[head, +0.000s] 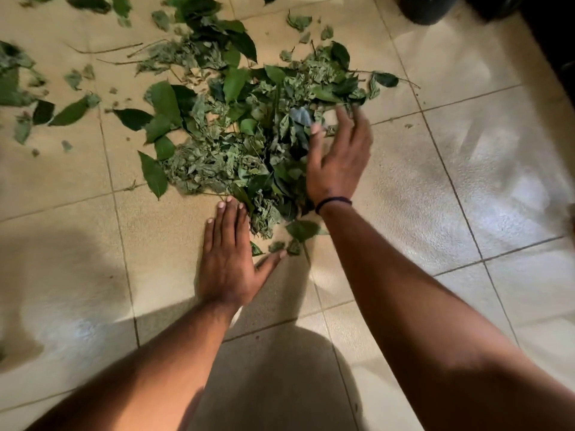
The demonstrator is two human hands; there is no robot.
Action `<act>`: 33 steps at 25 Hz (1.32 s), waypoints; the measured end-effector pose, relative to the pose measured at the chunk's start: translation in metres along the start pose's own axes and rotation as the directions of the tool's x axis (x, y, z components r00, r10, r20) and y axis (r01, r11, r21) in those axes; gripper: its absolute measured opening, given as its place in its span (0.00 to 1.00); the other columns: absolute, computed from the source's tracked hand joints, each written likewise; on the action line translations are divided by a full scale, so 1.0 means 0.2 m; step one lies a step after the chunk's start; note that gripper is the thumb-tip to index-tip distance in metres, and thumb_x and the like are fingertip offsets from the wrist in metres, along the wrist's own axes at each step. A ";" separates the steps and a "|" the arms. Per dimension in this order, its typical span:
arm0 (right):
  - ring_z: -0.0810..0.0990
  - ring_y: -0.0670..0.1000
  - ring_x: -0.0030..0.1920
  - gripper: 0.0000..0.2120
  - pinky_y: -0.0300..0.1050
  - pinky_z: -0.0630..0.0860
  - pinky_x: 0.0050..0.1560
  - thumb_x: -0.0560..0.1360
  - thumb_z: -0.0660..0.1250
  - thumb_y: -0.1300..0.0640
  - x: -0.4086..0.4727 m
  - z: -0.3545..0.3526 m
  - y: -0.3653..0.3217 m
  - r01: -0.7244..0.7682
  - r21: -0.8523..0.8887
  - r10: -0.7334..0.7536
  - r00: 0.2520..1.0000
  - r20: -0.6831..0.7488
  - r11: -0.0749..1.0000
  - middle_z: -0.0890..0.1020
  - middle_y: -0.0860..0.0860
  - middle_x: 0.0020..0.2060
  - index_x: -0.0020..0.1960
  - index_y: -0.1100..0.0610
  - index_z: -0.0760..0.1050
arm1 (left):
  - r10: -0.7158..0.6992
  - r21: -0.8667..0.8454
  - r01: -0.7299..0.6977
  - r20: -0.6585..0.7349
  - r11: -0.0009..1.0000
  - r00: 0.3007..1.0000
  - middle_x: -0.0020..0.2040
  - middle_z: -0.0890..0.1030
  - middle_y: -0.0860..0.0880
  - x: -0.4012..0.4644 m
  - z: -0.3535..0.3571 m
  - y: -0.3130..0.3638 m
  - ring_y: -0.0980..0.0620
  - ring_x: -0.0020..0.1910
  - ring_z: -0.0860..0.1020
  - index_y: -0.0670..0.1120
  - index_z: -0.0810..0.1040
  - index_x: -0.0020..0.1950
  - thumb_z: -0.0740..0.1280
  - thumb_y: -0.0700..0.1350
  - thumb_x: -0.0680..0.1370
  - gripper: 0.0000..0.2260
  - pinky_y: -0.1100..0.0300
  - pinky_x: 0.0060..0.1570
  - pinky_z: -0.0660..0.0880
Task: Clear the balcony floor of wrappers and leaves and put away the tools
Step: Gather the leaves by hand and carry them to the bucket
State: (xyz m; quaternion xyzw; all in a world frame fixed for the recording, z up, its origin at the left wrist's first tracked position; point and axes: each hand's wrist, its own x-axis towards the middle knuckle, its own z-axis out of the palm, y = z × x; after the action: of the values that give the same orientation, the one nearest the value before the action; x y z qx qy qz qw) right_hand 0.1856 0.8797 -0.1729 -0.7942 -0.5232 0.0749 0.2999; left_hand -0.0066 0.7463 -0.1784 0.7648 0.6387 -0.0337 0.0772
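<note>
Leaf pile (249,141) partly gathered on floor (466,197); stray leaves (68,112) remain. Left hand (228,259) flat, released; right hand (337,164) spread against pile, grasping nothing.

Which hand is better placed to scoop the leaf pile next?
Probably right. The right hand already lies on the leaf pile, fingers spread among the leaves. The left hand lies flat on the tile at the pile's near edge, better suited to block while the right rakes leaves toward it.
</note>
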 end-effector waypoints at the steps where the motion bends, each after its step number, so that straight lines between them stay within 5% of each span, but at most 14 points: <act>1: 0.56 0.58 0.79 0.31 0.59 0.55 0.78 0.81 0.48 0.37 0.04 -0.01 0.06 -0.097 -0.043 0.097 0.995 0.003 0.994 0.59 0.58 0.79 0.79 0.53 0.59 | 0.002 -0.006 -0.002 -0.004 1.000 1.000 0.82 0.49 0.39 0.00 0.01 0.00 0.43 0.82 0.45 0.38 0.53 0.81 0.51 0.74 0.77 0.47 0.43 0.78 0.53; 4: 0.52 0.57 0.80 0.40 0.61 0.52 0.79 0.78 0.39 0.33 0.09 0.00 0.15 -0.210 -0.020 0.210 0.961 0.182 0.978 0.57 0.58 0.80 0.81 0.56 0.53 | -0.013 -0.039 0.012 -0.028 0.999 1.000 0.82 0.49 0.40 -0.02 0.02 -0.01 0.44 0.82 0.46 0.39 0.54 0.81 0.51 0.72 0.79 0.44 0.44 0.78 0.53; 7: 0.53 0.55 0.80 0.38 0.61 0.52 0.79 0.79 0.42 0.33 -0.06 0.01 0.09 -0.035 0.111 -0.006 0.938 0.346 0.993 0.59 0.57 0.79 0.81 0.55 0.53 | -0.039 -0.069 0.033 -0.083 0.997 0.996 0.80 0.58 0.40 0.00 0.03 0.00 0.42 0.80 0.55 0.41 0.61 0.79 0.55 0.68 0.81 0.37 0.45 0.76 0.59; 10: 0.49 0.55 0.81 0.40 0.59 0.51 0.79 0.79 0.49 0.31 -0.40 -0.04 0.03 -0.013 0.144 -0.035 0.945 0.325 0.990 0.51 0.57 0.81 0.82 0.54 0.47 | -0.178 -0.085 0.166 -0.169 0.982 0.969 0.70 0.69 0.41 0.10 -0.01 0.03 0.42 0.67 0.68 0.46 0.68 0.72 0.57 0.61 0.81 0.26 0.47 0.64 0.68; 17: 0.46 0.60 0.81 0.50 0.58 0.47 0.80 0.73 0.50 0.24 -0.57 0.01 -0.06 0.011 -0.094 0.021 0.941 0.337 0.996 0.47 0.64 0.80 0.82 0.55 0.43 | -0.202 -0.045 0.197 -0.134 0.979 0.970 0.68 0.68 0.41 0.13 0.02 0.05 0.41 0.63 0.68 0.48 0.69 0.69 0.67 0.47 0.73 0.25 0.47 0.59 0.67; 21: 0.50 0.57 0.80 0.47 0.64 0.56 0.77 0.74 0.55 0.27 -0.35 0.11 -0.24 0.071 0.258 -0.175 0.896 0.408 0.964 0.47 0.59 0.81 0.82 0.52 0.43 | -0.219 -0.027 0.217 -0.143 0.976 0.965 0.64 0.71 0.39 0.15 0.03 0.04 0.40 0.59 0.70 0.43 0.67 0.65 0.70 0.53 0.73 0.26 0.47 0.55 0.69; 24: 0.54 0.54 0.80 0.39 0.66 0.62 0.75 0.79 0.53 0.33 -0.18 0.10 -0.25 0.075 0.403 -0.175 0.960 0.218 0.912 0.54 0.56 0.81 0.81 0.52 0.48 | -0.233 -0.084 0.220 -0.198 0.972 0.952 0.65 0.71 0.41 0.15 0.04 0.02 0.42 0.60 0.70 0.46 0.68 0.68 0.59 0.61 0.80 0.24 0.48 0.56 0.68; 26: 0.55 0.55 0.80 0.35 0.65 0.61 0.75 0.81 0.50 0.34 -0.23 0.03 -0.16 -0.030 0.349 0.018 0.999 0.037 0.937 0.57 0.57 0.80 0.80 0.54 0.53 | -0.242 -0.114 0.223 -0.197 0.968 0.950 0.65 0.71 0.43 0.15 0.04 0.02 0.43 0.61 0.70 0.48 0.68 0.70 0.55 0.62 0.81 0.24 0.48 0.57 0.67; 28: 0.52 0.56 0.80 0.34 0.64 0.56 0.77 0.82 0.51 0.37 -0.46 -0.04 -0.06 -0.139 0.261 0.131 0.990 0.048 0.955 0.54 0.58 0.80 0.81 0.55 0.53 | -0.250 -0.130 0.228 -0.193 0.965 0.949 0.65 0.71 0.44 0.14 0.04 0.02 0.44 0.62 0.69 0.49 0.68 0.69 0.54 0.62 0.82 0.23 0.49 0.58 0.66; 33: 0.48 0.61 0.81 0.34 0.62 0.52 0.78 0.81 0.50 0.41 -0.85 -0.06 0.02 0.284 -0.110 -0.208 0.872 0.444 0.953 0.51 0.63 0.80 0.82 0.55 0.46 | -0.290 -0.178 0.255 -0.214 0.951 0.933 0.66 0.71 0.44 0.15 0.04 0.02 0.46 0.62 0.70 0.48 0.69 0.67 0.53 0.60 0.82 0.21 0.50 0.58 0.67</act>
State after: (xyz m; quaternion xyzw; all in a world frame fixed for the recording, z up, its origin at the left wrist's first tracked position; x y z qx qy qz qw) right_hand 0.1183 0.7243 -0.1994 -0.7078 -0.6776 0.1626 0.1157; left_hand 0.0031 0.7738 -0.1906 0.6594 0.7440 0.0947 0.0511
